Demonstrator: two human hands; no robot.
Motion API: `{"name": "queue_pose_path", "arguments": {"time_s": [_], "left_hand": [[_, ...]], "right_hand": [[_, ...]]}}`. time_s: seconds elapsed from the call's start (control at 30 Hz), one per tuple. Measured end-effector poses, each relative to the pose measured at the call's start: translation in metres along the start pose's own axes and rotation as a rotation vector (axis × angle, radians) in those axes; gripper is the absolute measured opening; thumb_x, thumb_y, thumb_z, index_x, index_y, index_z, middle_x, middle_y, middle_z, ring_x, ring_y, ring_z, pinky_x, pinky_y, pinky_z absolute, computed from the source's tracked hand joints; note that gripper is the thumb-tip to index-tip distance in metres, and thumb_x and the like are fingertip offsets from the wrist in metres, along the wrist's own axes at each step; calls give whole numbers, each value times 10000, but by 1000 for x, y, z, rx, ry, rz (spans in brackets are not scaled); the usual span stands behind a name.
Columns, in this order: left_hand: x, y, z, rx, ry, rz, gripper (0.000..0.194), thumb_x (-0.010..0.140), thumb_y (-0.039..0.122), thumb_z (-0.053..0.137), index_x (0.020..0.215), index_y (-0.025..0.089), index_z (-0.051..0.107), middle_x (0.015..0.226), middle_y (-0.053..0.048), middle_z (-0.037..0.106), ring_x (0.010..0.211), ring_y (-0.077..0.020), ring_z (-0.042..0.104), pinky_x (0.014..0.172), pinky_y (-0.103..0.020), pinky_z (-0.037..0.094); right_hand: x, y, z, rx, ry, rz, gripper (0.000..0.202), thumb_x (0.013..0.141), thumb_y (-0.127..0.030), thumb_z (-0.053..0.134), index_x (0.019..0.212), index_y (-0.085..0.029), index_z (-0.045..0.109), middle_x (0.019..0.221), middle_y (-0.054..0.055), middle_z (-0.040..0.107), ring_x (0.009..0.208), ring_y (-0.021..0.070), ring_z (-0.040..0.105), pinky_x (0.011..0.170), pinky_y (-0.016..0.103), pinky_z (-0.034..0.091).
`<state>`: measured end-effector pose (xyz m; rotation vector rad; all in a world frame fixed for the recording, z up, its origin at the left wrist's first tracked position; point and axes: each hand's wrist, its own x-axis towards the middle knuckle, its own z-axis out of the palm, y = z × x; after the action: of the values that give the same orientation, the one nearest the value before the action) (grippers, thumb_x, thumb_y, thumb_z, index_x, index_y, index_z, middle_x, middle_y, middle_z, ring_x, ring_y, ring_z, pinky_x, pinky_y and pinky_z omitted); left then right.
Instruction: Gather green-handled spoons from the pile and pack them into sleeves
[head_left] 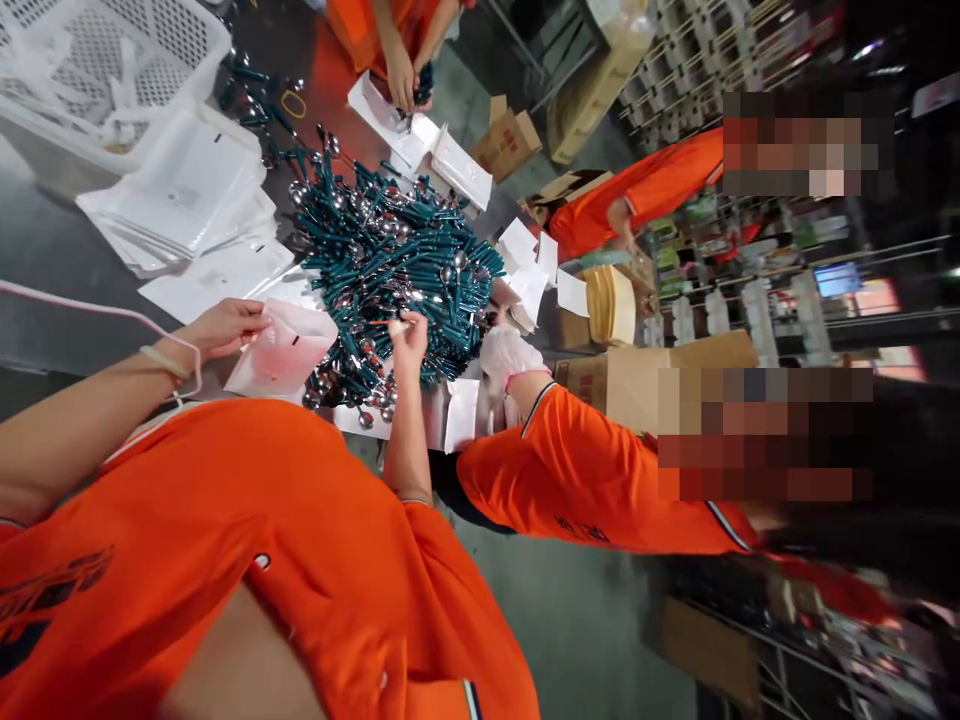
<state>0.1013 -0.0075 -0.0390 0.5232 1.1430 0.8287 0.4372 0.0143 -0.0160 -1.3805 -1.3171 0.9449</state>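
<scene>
My left hand [229, 328] grips the edge of a translucent white plastic bag [283, 352], which is held up at the near left side of a heap of spoons [405, 250] with teal handles and shiny metal bowls. Over the near part of the heap is my right hand [409, 340], its fingertips pinched together. A thin reddish sliver shows beside those fingertips; what it belongs to is too small to tell. Behind my left hand, a stack of flat white bags [187, 200] lies on the metal table.
A white perforated basket [172, 90] stands at the far left. Close to my right, a co-worker's gloved hand [514, 355] rests by the heap. Another person's hands [405, 85] work at the far side. White packets [461, 168] and cardboard boxes [506, 140] lie beyond.
</scene>
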Motion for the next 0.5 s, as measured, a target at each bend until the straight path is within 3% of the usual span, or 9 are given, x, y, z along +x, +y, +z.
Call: {"name": "queue_pose_path", "arguments": {"time_s": [0.07,0.17,0.23,0.33,0.43,0.5], "left_hand": [[1,2,1,2,-1,-8,297,604,151,994,774,129,751,720,-50,717,759,-149,604,711,-241,539],[1,4,1,16,-8,-7,304,577,158,993,770,126,760,702,-61,715,735,-157,605,684,-260,543],[2,5,1,26,-6,-5,346,534,173,1013,779,127,773,717,-73,736,743,-172,622,686,-280,558],[6,8,-3,44,8,12,381,506,213,1036,759,139,762,741,-78,765,747,-185,631,683,-300,565],[13,11,-7,96,62,23,294,593,207,979,786,133,769,733,-68,762,731,-182,644,685,-302,539],[20,12,-10,145,105,24,221,647,160,895,841,118,796,738,-67,762,736,-188,669,716,-315,533]], "right_hand": [[-14,14,25,22,-113,83,465,819,-595,889,953,-223,645,741,-62,599,701,118,562,702,255,512],[-31,30,68,108,-272,254,390,886,-545,860,915,-178,732,773,-20,705,809,134,695,808,279,584],[-36,37,86,146,-253,299,446,957,-594,749,830,-167,749,762,-3,723,853,132,744,839,283,586],[-36,43,92,161,-178,291,455,910,-594,783,754,-167,757,745,10,746,830,149,754,826,300,599],[-34,49,88,148,-183,264,326,775,-448,944,889,-170,817,841,31,805,818,183,731,818,327,640],[-34,52,85,103,-213,237,283,849,-404,893,957,-148,838,920,63,821,858,175,735,844,314,625]]}}
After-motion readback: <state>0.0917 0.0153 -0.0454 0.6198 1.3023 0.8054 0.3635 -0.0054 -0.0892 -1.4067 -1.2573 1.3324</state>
